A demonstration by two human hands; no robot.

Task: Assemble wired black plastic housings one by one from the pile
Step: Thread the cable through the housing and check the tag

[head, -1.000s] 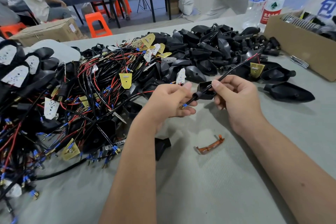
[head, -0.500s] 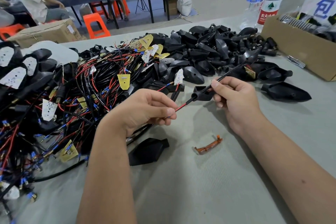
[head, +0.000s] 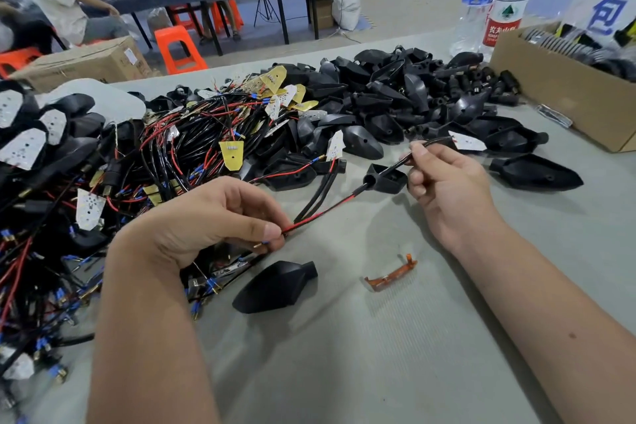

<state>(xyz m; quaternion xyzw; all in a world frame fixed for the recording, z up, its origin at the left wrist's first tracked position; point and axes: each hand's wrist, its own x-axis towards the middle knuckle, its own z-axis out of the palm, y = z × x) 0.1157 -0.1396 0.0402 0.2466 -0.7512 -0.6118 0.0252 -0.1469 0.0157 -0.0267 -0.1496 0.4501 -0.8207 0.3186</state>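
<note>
My left hand (head: 220, 220) pinches the red-and-black wire pair (head: 323, 213). My right hand (head: 444, 179) pinches its far end beyond the small black plastic housing (head: 385, 179). The wire runs taut between them, rising rightward.

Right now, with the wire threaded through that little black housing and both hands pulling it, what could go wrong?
1. The left hand pinches only the tip of the red and black wire pair; it may slip from that grip.
2. The small black plastic housing hangs on the wire, so it could slide or tilt.
3. The tangled pile of wired parts lies close by; the blue-tipped ends could snag in it.
</note>
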